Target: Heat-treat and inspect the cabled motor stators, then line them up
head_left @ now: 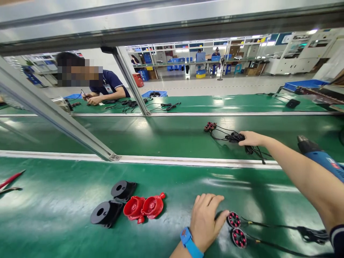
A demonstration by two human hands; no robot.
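Note:
My right hand (251, 138) reaches out over the far side of the rail and grips a coiled bundle of black cables (234, 137). Small round copper-and-black coil parts (210, 126) hang at the left end of that bundle. My left hand (205, 218) is at the near bench with its fingers apart and nothing in it. Its thumb tip is beside a round ring part with pink-red segments (234, 219); whether they touch I cannot tell. A second such ring (239, 238) lies just below, and both have black cables (276, 226) running right.
Left of my left hand are two red round housings (152, 206) and two black round housings (106, 213). A blue heat gun (322, 157) sits at right, red-handled pliers (12, 179) at far left. A metal post (61, 114) and white rail (172, 161) divide the benches. A co-worker (107, 84) sits opposite.

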